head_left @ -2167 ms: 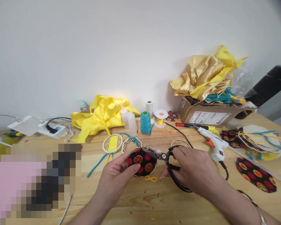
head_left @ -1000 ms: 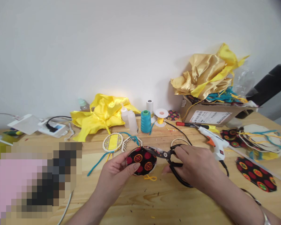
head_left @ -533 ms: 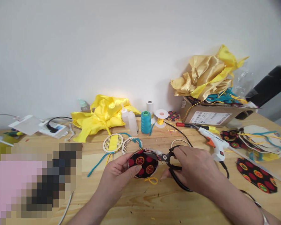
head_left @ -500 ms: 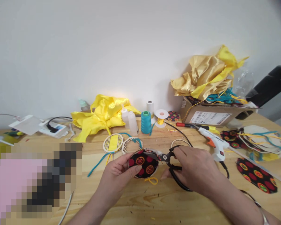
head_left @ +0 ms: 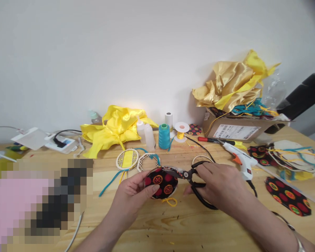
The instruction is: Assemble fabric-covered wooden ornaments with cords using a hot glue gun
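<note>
My left hand [head_left: 133,194] pinches a round fabric-covered piece [head_left: 164,184], black with red and orange circles, thumb on its face and fingers behind. Through the handles of black-handled scissors [head_left: 190,175] run the fingers of my right hand [head_left: 217,185]. The blades lie along the top edge of the round piece, where a strip of the same fabric sticks up. Part of the blades is hidden behind that edge. A yellow cord loop [head_left: 170,202] shows below the piece. Just beyond it lie an octagonal lattice frame [head_left: 147,162] and a round lattice frame [head_left: 127,159] backed with yellow.
A white glue gun [head_left: 241,161] rests beside my right hand. Behind stand a teal thread cone [head_left: 164,137], a yellow cord spool [head_left: 181,132] and squeeze bottles [head_left: 149,137]. A cardboard box [head_left: 233,127] of fabric is at back right, patterned fabric [head_left: 288,196] at right.
The scissor handles have come slightly closer together, with the lower handle raised a little. The left hand and the round piece stay almost in place.
</note>
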`<state>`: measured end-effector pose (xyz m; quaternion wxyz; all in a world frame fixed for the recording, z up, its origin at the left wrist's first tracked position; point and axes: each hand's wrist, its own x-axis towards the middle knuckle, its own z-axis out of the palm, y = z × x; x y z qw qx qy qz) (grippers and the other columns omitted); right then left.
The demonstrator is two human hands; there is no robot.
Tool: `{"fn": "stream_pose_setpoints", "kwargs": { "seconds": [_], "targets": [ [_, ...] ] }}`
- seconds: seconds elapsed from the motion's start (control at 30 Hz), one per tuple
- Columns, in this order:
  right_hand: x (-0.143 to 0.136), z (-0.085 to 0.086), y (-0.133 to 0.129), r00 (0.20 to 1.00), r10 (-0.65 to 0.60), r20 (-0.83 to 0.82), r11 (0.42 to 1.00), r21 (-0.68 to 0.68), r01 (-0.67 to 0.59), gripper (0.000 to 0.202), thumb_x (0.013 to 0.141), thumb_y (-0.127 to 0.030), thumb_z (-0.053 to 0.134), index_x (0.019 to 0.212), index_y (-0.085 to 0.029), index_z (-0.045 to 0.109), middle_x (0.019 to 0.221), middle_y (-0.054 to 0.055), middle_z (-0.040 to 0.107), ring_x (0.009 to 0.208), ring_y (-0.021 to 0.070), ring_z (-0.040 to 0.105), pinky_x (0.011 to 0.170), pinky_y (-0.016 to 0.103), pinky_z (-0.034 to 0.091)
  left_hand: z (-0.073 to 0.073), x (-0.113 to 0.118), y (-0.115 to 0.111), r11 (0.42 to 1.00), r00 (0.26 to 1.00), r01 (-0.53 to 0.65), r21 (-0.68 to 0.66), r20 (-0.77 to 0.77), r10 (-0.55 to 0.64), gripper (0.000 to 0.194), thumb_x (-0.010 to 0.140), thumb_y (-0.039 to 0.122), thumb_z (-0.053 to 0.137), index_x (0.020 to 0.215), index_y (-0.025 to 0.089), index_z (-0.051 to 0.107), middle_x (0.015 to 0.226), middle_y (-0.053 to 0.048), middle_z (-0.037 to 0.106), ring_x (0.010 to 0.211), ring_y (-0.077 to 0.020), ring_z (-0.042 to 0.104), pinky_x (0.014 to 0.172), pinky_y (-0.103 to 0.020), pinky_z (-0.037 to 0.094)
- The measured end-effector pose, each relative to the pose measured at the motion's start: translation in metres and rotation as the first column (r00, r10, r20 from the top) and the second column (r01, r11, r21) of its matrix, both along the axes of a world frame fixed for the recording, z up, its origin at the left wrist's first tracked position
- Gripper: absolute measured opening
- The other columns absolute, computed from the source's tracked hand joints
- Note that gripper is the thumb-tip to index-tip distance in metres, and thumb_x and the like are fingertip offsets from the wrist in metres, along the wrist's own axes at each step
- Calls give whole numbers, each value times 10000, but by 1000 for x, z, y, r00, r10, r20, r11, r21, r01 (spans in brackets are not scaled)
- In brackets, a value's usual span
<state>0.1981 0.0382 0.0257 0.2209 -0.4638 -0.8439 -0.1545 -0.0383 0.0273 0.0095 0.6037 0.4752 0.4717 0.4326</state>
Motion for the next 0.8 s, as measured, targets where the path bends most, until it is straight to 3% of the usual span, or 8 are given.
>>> {"fn": "stream_pose_setpoints", "kwargs": {
  "seconds": [0.33,0.8],
  "targets": [
    [6,-1,1,997,-11,71,996,87,5,380,776,-528,598,623,-180,592,556,13,597,517,159,562,513,299,276,0,1,0,1000,1000,24,-16,4,-24,264,726,196,725,981,261,732,926,11,769,839,-167,710,746,-199,546],
    [9,1,-1,997,-15,79,1000,-27,17,322,745,-496,627,674,-185,585,609,21,609,564,180,580,529,299,287,-1,-1,1,997,998,67,-40,-1,-67,307,724,187,725,1025,249,717,956,-6,763,854,-182,710,772,-235,553]
  ]
}}
